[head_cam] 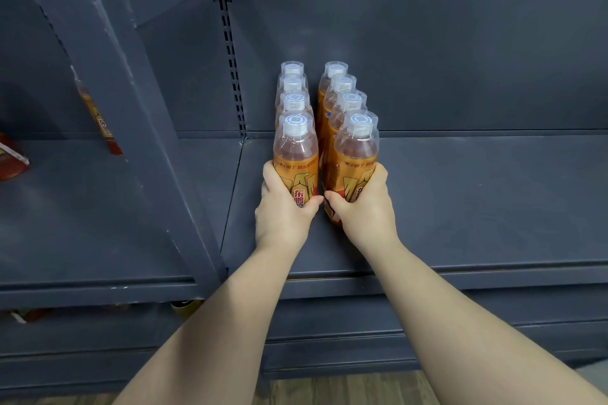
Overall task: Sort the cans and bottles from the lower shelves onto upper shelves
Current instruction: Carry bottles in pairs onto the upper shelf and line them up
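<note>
Two rows of orange drink bottles with clear caps stand on a dark grey upper shelf (pixel 460 194), running front to back. My left hand (pixel 283 207) grips the front bottle of the left row (pixel 296 154) around its lower body. My right hand (pixel 365 207) grips the front bottle of the right row (pixel 357 154) the same way. Behind each held bottle stand three more: the left row (pixel 292 92) and the right row (pixel 342 89). Both held bottles are upright, with their bases hidden by my hands.
A slanted grey divider (pixel 131 102) separates this bay from the left one, where an orange bottle (pixel 98 118) and a red package (pixel 11 158) show. A slotted upright (pixel 233 52) runs up the back wall. Under the shelf edge a can top (pixel 182 306) peeks out. Wooden floor (pixel 329 391) lies below.
</note>
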